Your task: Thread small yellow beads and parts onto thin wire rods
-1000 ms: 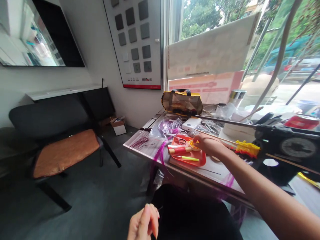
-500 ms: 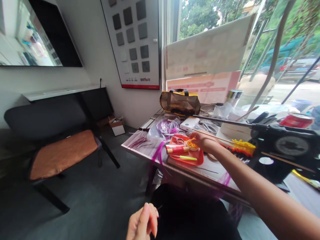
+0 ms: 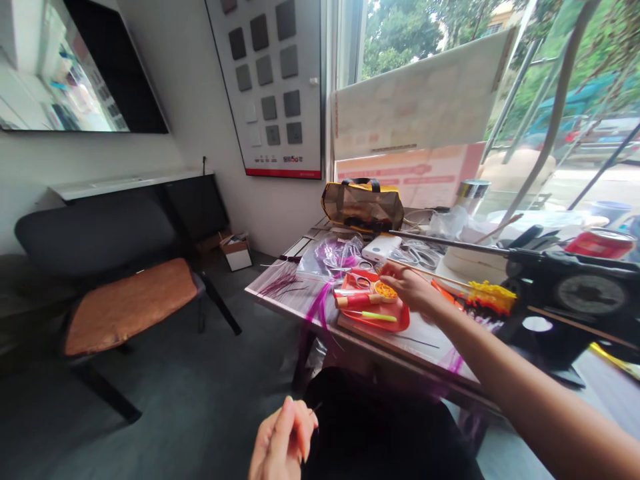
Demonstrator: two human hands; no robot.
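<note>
Low at the bottom centre, my left hand is closed in a pinch. A thin dark strand sticks out past its fingers. My right hand reaches over the table, fingertips pinched together just above a small round cup of orange and yellow bits. Whether anything tiny sits between those fingertips I cannot make out. The cup stands in a red tray. Also in the tray are a red and tan spool, a yellow-green handled tool and scissors.
Purple threads hang over the table edge. Behind the tray are a white box, plastic bags and a mesh bag. A black stand, yellow fluffy material and a red can are right. A chair stands left.
My right hand has lifted slightly off the cup, and more of the orange bits show. My left hand keeps its pinch, hardly moved. The view has shifted a little.
</note>
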